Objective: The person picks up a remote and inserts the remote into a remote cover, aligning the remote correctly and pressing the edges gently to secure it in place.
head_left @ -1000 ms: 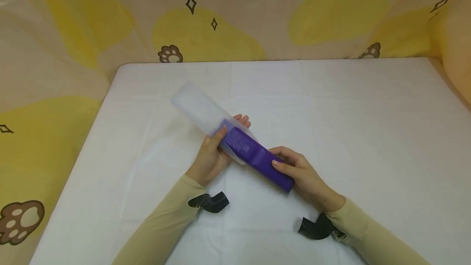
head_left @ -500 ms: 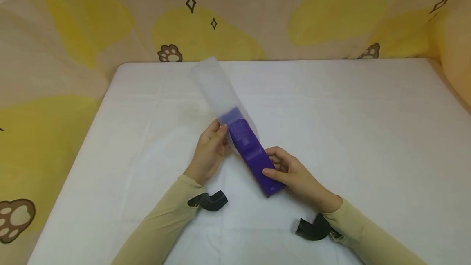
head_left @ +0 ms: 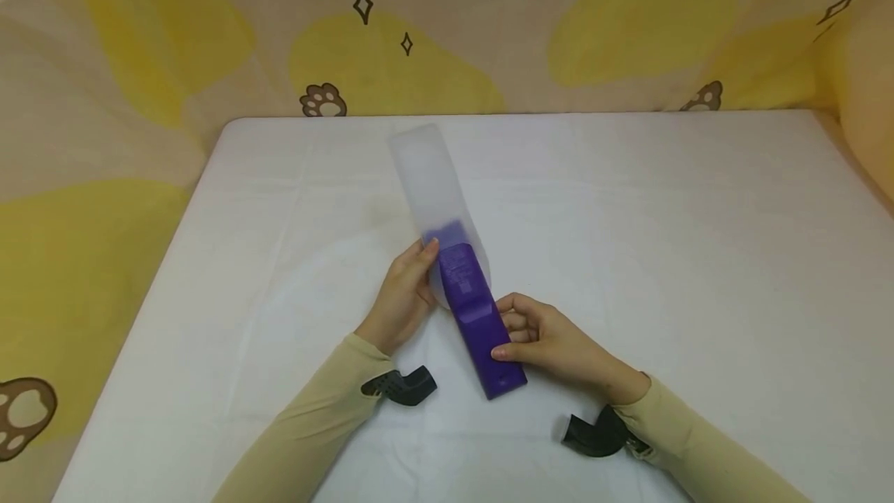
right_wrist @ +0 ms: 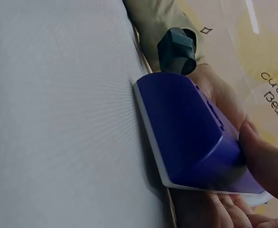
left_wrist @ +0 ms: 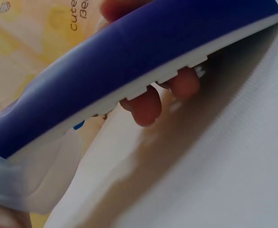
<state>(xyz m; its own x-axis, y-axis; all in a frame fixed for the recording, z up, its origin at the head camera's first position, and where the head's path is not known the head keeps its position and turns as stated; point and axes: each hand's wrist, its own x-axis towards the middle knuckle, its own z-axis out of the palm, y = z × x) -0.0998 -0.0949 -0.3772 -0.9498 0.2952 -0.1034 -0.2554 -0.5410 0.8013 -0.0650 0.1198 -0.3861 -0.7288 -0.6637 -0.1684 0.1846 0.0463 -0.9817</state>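
A purple remote control [head_left: 476,320] lies face down in the hands, its far end inside a frosted translucent sleeve [head_left: 427,173]. My left hand [head_left: 400,297] holds the sleeve's near end, thumb on top and the other fingers mostly hidden behind. With thumb above and fingers underneath, my right hand [head_left: 552,338] grips the remote's near half. In the left wrist view, the remote [left_wrist: 110,61] shows a white face with raised buttons turned down, and right fingertips [left_wrist: 146,107] show below it. The right wrist view shows its purple near end [right_wrist: 177,128] and my right thumb [right_wrist: 267,161].
A white-covered table [head_left: 663,239] lies beneath the hands. Behind it hangs a yellow and beige patterned cloth [head_left: 447,29]. Black wrist mounts stick out from the left sleeve [head_left: 300,425] and right sleeve [head_left: 705,441].
Both hands have turned the remote and sleeve from a diagonal to a steeper angle, the near end swinging left and toward the person. My left fingers have moved from stretched beyond the sleeve to behind it.
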